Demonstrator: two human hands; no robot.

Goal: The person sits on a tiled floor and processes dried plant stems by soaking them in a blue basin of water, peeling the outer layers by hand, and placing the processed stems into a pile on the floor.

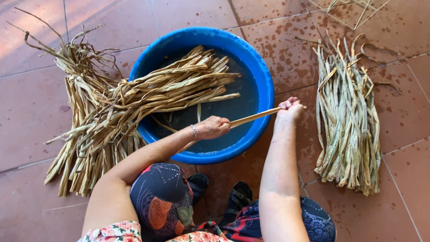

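**A:** Two hands on one strip? Where's it sitting?

**B:** Yep. Left hand [214, 127] is fisted around one end of a pale dried-leaf strip [254, 117], right hand [290, 108] pinches the other end closed. The strip stretches over the blue basin's [264, 76] rim at about 4 o'clock.

**A:** And the other stuff?

**B:** Tan bundle [134, 103] draped into the basin from 9 o'clock, greener bundle [349, 121] on the wet tiles [286, 54] at 3 o'clock.
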